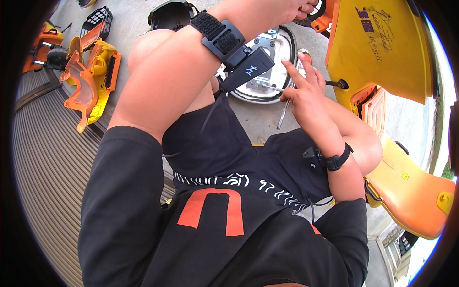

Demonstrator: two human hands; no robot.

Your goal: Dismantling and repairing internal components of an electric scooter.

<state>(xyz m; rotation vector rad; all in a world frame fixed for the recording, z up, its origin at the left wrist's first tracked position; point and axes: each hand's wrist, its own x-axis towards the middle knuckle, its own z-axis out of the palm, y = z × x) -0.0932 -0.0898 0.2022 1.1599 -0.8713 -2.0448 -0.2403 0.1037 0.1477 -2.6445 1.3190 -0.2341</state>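
My right hand is over my right knee, with its thumb side closed on a thin shiny metal tool and two fingers stretched out. One bar of the tool points down and another reaches left to a metal bracket on a white oval plate with a dark rim. Whether its tip touches the bracket I cannot tell. My left hand is cut off by the top edge. Its curled fingers are beside an orange part with a black loop; what they hold is hidden.
A large yellow panel stands at the right, with a dark rod at its lower edge. An orange-yellow seat-like piece lies below it. Orange and yellow shell pieces are on the floor at left, by a ribbed shutter. A black bowl-shaped part is at the top.
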